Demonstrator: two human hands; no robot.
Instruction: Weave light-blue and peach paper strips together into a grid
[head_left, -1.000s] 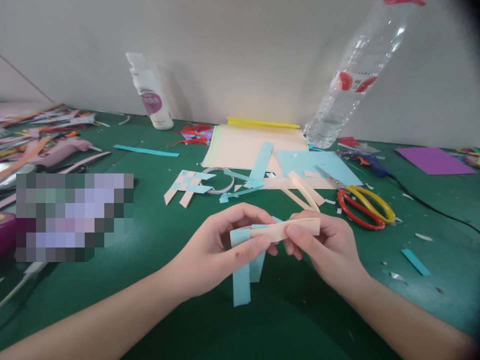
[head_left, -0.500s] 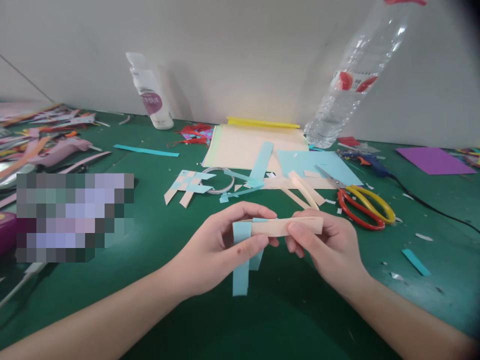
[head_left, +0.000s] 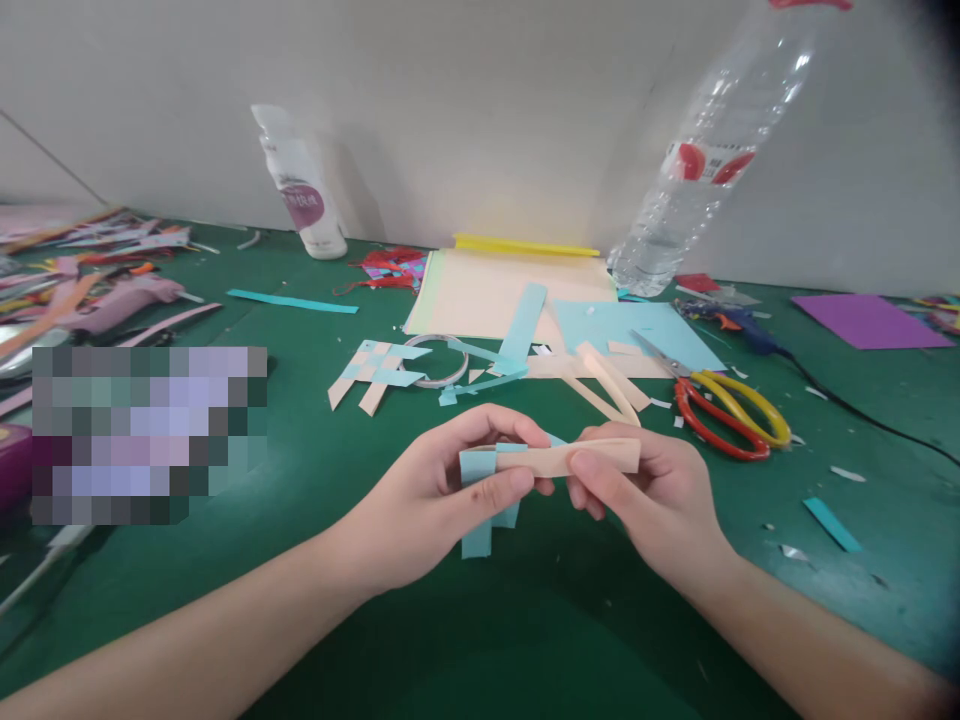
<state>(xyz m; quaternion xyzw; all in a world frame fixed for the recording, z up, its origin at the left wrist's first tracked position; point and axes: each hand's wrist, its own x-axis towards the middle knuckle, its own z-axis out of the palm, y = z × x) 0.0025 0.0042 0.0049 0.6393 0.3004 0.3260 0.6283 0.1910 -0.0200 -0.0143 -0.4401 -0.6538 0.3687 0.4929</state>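
Note:
Between my two hands is a folded peach paper strip, held level above the table. Blue paper strips loop over its left part and hang down below it. My left hand is closed on the left part, thumb in front and fingers behind, where the blue and peach strips cross. Toward the other end, my right hand pinches the peach strip between thumb and fingers. Parts of the strips behind my fingers are hidden. Just beyond my hands lies a woven blue-and-peach paper piece.
Red-and-yellow scissors lie to the right, near a blue paper sheet. Behind are a tape roll, stacked paper, a white bottle and a tall clear bottle. Cluttered strips cover the left side.
The hanging blue strips have tilted, so their lower ends look higher and shorter. The peach strip and both hands have shifted slightly left; the grip stays the same.

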